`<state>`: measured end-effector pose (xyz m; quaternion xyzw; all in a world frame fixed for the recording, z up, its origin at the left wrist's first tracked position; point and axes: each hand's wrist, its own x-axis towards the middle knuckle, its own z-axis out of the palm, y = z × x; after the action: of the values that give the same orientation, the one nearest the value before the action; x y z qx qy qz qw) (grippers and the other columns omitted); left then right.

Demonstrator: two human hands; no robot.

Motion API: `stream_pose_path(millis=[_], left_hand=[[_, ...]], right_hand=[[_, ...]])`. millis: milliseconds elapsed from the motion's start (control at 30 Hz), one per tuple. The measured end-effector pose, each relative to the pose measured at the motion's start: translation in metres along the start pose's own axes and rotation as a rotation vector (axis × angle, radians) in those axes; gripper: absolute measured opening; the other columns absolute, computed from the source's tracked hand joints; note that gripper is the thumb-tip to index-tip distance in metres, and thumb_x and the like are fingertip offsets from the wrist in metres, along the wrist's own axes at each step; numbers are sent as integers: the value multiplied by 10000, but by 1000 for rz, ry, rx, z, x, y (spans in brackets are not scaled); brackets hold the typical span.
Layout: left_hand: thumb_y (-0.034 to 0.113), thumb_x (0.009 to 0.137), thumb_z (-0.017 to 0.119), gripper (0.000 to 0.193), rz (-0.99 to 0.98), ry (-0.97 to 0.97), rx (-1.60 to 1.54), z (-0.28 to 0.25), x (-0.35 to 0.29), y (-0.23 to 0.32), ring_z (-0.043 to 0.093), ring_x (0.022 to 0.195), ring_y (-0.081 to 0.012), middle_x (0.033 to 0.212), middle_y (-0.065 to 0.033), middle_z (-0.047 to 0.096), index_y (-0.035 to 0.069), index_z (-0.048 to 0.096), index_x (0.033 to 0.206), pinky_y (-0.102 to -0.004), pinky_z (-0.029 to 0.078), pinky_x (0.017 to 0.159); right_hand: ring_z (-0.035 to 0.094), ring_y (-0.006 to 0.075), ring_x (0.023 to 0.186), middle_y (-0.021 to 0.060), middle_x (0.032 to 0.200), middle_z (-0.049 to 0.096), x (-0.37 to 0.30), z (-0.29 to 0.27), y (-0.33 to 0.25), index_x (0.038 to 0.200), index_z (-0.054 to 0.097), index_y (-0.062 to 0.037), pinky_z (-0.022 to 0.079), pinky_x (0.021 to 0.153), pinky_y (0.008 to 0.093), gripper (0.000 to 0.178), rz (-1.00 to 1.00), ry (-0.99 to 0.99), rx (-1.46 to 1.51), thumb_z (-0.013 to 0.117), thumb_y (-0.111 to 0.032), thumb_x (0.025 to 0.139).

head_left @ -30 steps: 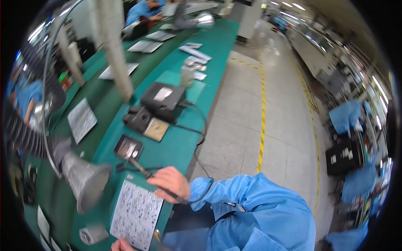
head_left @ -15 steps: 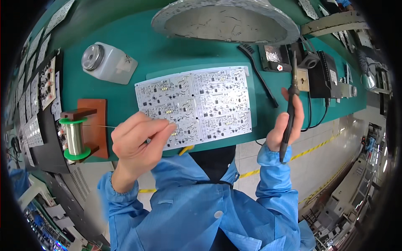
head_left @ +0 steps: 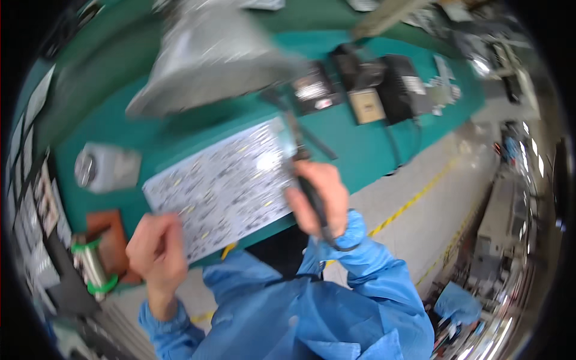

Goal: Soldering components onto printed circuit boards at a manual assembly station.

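Note:
My right hand grips a soldering iron by its dark handle, the metal end pointing up over the right edge of the white circuit board panel. The panel, dotted with small parts, lies tilted on the green mat. My left hand is closed in a pinch at the panel's lower left corner. Motion blur hides the solder wire in its fingers, which shows in the earlier frame. Beside that hand, a solder wire spool with green flanges sits on a brown stand.
A grey hood hangs over the far side of the green table. A whitish bottle stands left. Behind the iron lies a black brush; a light-brown square and black box are farther right.
The view has turned and blurred, so the table appears rotated. My right hand has brought the iron left to the panel's edge. My left hand has moved off the panel's middle toward its corner.

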<state>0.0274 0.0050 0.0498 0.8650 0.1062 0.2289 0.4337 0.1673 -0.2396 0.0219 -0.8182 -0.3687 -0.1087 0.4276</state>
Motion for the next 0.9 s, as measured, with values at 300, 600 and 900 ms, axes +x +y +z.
stream_pose_path(millis=[300,600,900], left_hand=[[-105,637,695,217,142,37,-38,19,6,-5,589,567,-187,710,-94,608,-8,678,831,-258,436,475],[-93,603,691,186,221,-107,-26,23,13,-3,554,535,-174,688,-94,591,-2,637,755,-251,412,465],[-40,588,717,184,307,-195,7,41,22,2,528,490,-167,646,-44,513,38,627,727,-270,375,401]], right_hand=[[618,295,940,226,1104,627,-15,15,7,1243,505,39,503,831,365,517,120,31,154,668,69,754],[583,290,809,177,835,640,-5,-8,-7,1159,558,24,442,817,456,409,-14,18,201,580,-302,912],[460,213,583,72,604,512,11,-27,-15,874,628,-40,419,794,483,228,-50,-75,250,662,-255,805]])
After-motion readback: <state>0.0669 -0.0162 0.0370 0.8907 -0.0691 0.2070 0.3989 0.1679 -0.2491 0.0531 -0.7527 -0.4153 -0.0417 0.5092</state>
